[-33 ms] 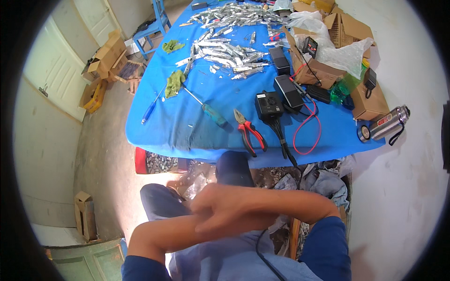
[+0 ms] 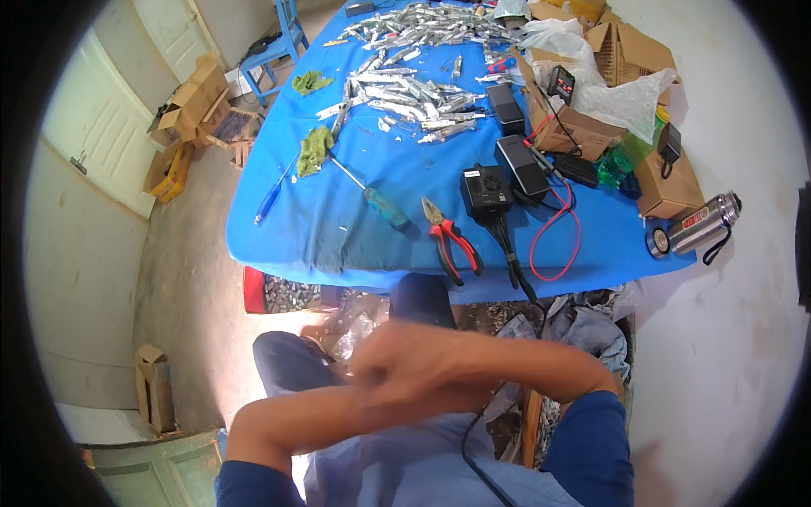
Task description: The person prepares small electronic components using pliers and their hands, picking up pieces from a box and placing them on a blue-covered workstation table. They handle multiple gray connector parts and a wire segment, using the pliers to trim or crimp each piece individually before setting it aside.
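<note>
My forearms cross above my lap, in front of the table's near edge. My right hand point(image 2: 393, 353) lies over my left wrist area and touches it; its fingers are smeared by motion. Under my right forearm, my left hand point(image 2: 439, 397) is mostly covered, and its fingers are hidden. I see no object in either hand. Beyond them on the blue tablecloth point(image 2: 312, 220) lie red-and-black pliers point(image 2: 450, 241), a screwdriver with a teal handle point(image 2: 386, 208) and another with a blue handle point(image 2: 269, 204).
Heaps of silvery metal pieces point(image 2: 405, 95) cover the table's middle and far end, near green cloths point(image 2: 315, 152). At right stand a black device with cables point(image 2: 486, 191), an open cardboard box point(image 2: 570, 131) and a steel flask point(image 2: 701, 221). A red-edged tray point(image 2: 253, 290) sits below the table.
My right hand has shifted slightly upward over my left wrist area. The things on the table have the same arrangement.
</note>
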Demonstrator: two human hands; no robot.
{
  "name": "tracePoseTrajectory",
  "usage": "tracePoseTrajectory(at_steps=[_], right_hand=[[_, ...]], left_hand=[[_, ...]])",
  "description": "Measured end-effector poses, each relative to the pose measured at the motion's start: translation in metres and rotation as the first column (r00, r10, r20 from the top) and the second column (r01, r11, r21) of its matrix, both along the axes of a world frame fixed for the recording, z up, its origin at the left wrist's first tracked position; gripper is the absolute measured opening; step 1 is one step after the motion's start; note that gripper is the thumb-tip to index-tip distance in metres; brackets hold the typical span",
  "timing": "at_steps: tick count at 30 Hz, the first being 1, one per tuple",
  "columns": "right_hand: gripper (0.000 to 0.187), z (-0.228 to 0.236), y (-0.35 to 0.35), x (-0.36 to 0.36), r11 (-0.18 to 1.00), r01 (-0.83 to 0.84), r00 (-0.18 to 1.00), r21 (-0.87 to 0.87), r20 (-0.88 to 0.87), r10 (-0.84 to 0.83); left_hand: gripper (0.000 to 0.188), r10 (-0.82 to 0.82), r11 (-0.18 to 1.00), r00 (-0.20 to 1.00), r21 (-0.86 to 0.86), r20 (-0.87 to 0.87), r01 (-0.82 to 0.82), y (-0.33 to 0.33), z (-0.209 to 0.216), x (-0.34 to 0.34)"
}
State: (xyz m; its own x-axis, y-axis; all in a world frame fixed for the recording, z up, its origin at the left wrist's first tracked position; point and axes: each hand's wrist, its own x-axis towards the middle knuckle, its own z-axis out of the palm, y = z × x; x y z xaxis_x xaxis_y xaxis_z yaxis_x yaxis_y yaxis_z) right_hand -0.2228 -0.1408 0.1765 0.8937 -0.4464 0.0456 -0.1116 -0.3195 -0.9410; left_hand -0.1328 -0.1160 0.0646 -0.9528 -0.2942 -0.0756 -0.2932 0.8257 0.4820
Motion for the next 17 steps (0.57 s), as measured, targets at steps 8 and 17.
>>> tracePoseTrajectory(at_steps=[8, 17], right_hand=[[0.019, -0.039, -0.177, -0.109, 0.362, 0.679, 0.529, -0.638, 0.084, -0.844], [0.026, -0.071, -0.304, -0.127, 0.413, 0.465, 0.448, -0.783, -0.195, -0.873]], left_hand=[[0.020, 0.377, 0.903, 0.924, -0.194, -0.069, -0.383, -0.105, 0.032, 0.032], [0.029, 0.918, 0.384, 0.369, 0.092, -0.144, -0.919, -0.222, 0.008, 0.108]])
